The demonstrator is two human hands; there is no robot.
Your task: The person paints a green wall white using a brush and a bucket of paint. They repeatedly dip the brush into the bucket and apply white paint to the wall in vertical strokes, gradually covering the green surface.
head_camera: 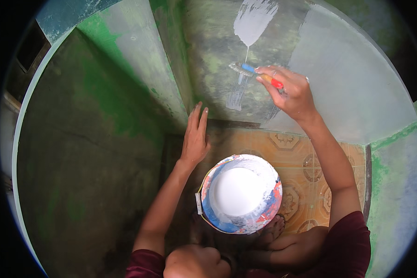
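Observation:
My right hand (290,90) grips a paintbrush (248,68) by its handle, which shows blue, yellowish and red parts. The bristles touch the mottled wall (212,45) just below a thick patch of white paint (253,21), from which a thin drip runs down. Under the brush a thinner white streak (235,99) marks the wall. My left hand (196,137) holds nothing; it is raised near the wall's lower corner, fingers extended, and whether it touches the wall I cannot tell. A paint-smeared bucket (276,205) of white paint (239,191) stands below, between my hands.
A green-stained pillar side (132,45) juts out at the left, beside a dark wall (83,146). Pale coated wall (340,76) lies to the right, meeting another wall (396,184). Patterned orange floor tiles (299,170) run beneath. My feet (274,227) are close to the bucket.

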